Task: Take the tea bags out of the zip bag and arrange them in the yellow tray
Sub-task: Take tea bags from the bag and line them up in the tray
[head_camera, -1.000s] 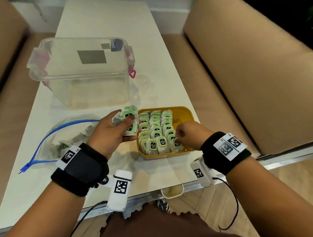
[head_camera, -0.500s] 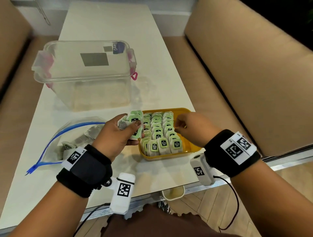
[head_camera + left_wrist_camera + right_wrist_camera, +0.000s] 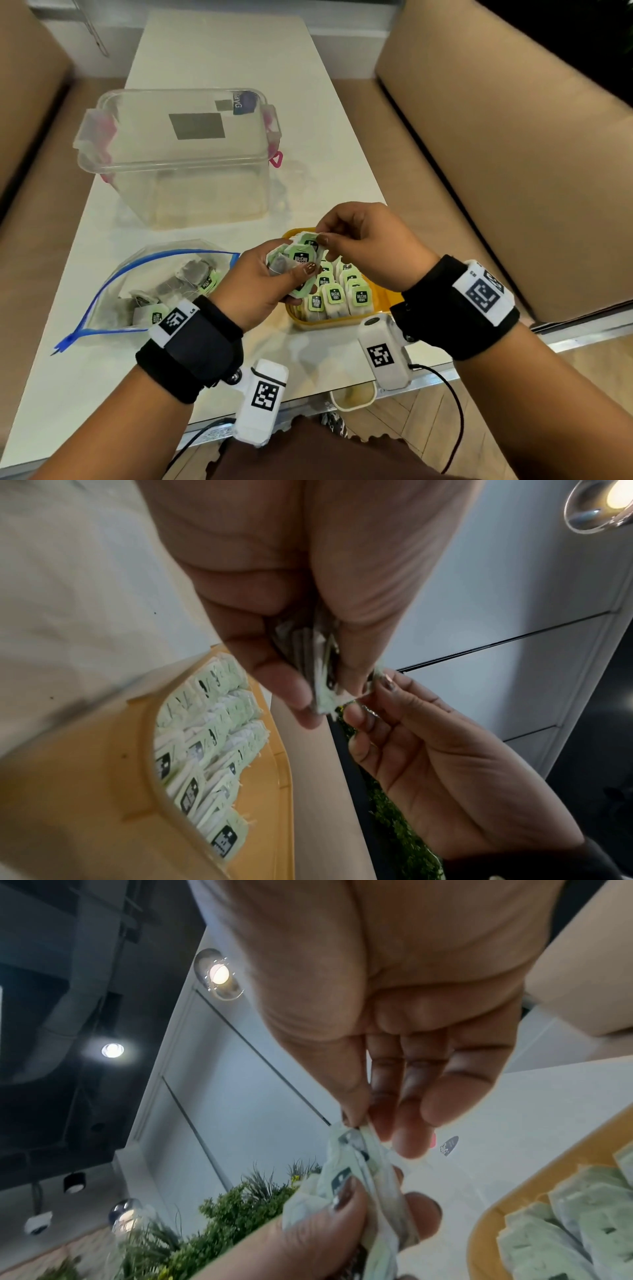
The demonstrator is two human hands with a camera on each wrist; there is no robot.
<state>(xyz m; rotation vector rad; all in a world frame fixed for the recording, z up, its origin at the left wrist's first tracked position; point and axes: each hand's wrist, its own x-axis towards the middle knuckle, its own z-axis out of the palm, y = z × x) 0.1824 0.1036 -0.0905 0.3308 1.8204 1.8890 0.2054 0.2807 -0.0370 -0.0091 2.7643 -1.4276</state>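
Note:
My left hand (image 3: 274, 281) holds a small stack of green-labelled tea bags (image 3: 297, 260) just above the left edge of the yellow tray (image 3: 329, 322). My right hand (image 3: 356, 240) pinches the top edge of one bag in that stack between thumb and forefinger; the pinch shows in the left wrist view (image 3: 352, 699) and the right wrist view (image 3: 359, 1129). Rows of upright tea bags (image 3: 339, 291) fill the tray's near part. The clear zip bag (image 3: 164, 284) with a blue seal lies open to the left, with several tea bags inside.
A clear plastic storage box (image 3: 178, 154) with pink latches stands behind the zip bag on the white table (image 3: 219, 48). Tan benches flank the table on both sides. A small white cup (image 3: 352, 397) hangs at the near table edge.
My right hand has left the front row in the tray, risen and moved left to the stack in my left hand. It now pinches a bag there. The left hand lifted slightly.

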